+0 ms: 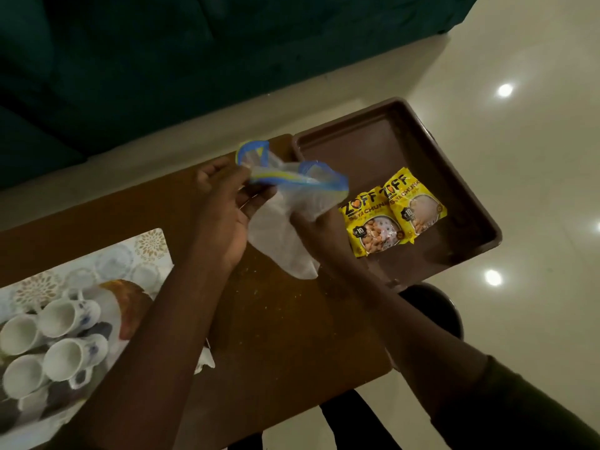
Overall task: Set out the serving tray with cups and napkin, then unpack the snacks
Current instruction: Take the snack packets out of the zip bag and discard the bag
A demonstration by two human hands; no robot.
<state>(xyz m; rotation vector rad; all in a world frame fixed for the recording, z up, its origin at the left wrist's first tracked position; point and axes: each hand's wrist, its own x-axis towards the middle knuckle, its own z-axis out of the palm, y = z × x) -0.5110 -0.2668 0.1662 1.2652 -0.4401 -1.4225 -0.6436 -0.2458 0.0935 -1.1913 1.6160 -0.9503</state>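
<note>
Both forearms reach forward from the lower edge of the view and converge over the middle of the wooden table (276, 319). Left hand (224, 206), palm turned inward with its back toward the camera, has its fingers closed on the upper edge of a thin translucent plastic bag (279, 222) with blue and yellow rims. Right hand (319, 228), partly hidden behind the bag, grips the bag's right side, knuckles toward the tray; its sleeve (519, 401) is dark. The bag hangs crumpled between the two hands, its lower end reaching down toward the table surface.

Just right of the right hand, two yellow snack packets (393, 212) lie side by side, overlapping slightly, inside a brown serving tray (373, 138) that rests on the table's far right end and overhangs it. At the near left, a patterned tray (97, 264) holds four white cups (69, 315) lying on their sides. Beyond the table: a pale glossy floor (519, 157) and a dark green sofa (162, 60).
</note>
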